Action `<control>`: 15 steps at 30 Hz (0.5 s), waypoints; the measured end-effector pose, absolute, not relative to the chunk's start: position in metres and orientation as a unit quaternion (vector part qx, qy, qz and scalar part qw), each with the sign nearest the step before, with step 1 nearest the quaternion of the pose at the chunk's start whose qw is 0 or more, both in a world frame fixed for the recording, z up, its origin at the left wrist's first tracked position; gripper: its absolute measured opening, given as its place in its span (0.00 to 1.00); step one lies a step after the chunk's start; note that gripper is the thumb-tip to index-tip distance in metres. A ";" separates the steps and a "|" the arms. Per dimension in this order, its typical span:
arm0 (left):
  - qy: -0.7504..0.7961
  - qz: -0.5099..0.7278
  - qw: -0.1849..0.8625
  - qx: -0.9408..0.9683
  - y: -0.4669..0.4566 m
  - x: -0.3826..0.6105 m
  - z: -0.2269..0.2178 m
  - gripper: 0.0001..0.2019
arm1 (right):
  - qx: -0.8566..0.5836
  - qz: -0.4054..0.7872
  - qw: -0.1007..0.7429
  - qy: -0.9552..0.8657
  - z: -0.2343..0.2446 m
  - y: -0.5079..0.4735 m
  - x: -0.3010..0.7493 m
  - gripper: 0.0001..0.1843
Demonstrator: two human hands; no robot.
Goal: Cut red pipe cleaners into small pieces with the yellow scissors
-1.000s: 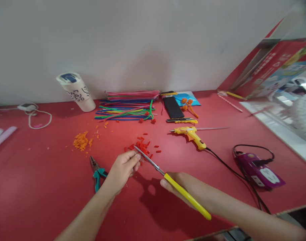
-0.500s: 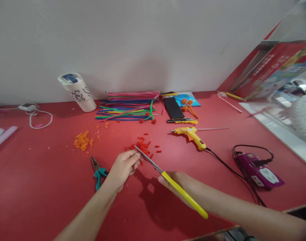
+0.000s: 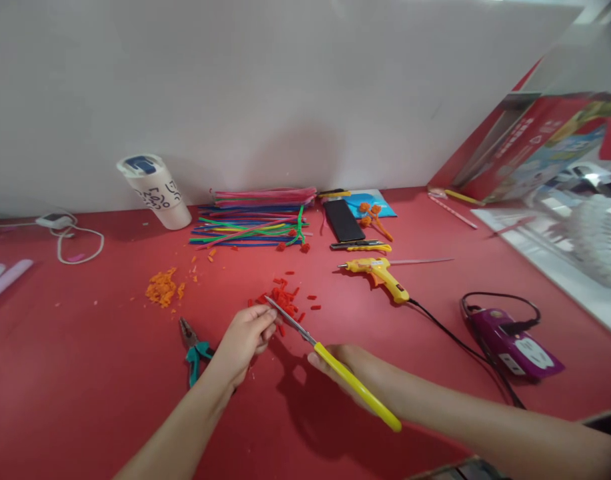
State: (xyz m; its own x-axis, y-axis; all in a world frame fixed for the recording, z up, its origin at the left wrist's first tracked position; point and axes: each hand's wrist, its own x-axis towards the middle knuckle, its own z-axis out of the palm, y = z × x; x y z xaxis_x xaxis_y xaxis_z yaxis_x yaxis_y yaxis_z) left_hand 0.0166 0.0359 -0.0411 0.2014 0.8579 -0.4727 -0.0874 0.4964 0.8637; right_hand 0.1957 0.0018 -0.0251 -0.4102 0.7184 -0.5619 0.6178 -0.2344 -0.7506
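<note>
The yellow-handled steel scissors slant across the middle of the red counter, blades drawn almost together and the tips pointing up-left into the fingertips of the left hand. The right hand is wrapped tight around the yellow handle. The left hand's thumb and fingers are pinched together right at the blade tips; what they grip is too small to make out.

The main risk, as I judge it, is the closeness of skin to steel: with the fingertips touching the blades, a slip or a hasty squeeze could nick a finger. A short cut piece could also spring away and scatter the heap of small red fuzzy bits just beyond the tips.

Just left of the left wrist lie teal-handled pliers, which a backward elbow move could knock. Further left sits a pile of orange crumbs. To the right, the yellow glue gun trails a black cord near the right forearm, and a sweep that way could snag it. The nearer counter between the two arms is bare, and its front edge runs close under the right arm
</note>
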 end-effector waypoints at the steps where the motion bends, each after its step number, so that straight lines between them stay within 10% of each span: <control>1: 0.528 0.345 0.685 0.364 0.036 0.016 -0.041 0.10 | -0.550 0.565 0.040 -0.614 -0.024 0.002 0.195 0.18; 15: 0.513 0.343 0.703 0.355 0.035 0.016 -0.039 0.10 | -0.564 0.519 -0.028 -0.641 0.000 0.005 0.191 0.20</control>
State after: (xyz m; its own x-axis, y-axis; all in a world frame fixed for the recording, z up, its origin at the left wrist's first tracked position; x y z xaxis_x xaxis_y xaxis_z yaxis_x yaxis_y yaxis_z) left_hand 0.0161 0.0345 -0.0390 0.2396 0.8457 -0.4768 -0.1171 0.5127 0.8505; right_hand 0.1911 0.0048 -0.0004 -0.3613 0.6948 -0.6219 0.7531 -0.1758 -0.6340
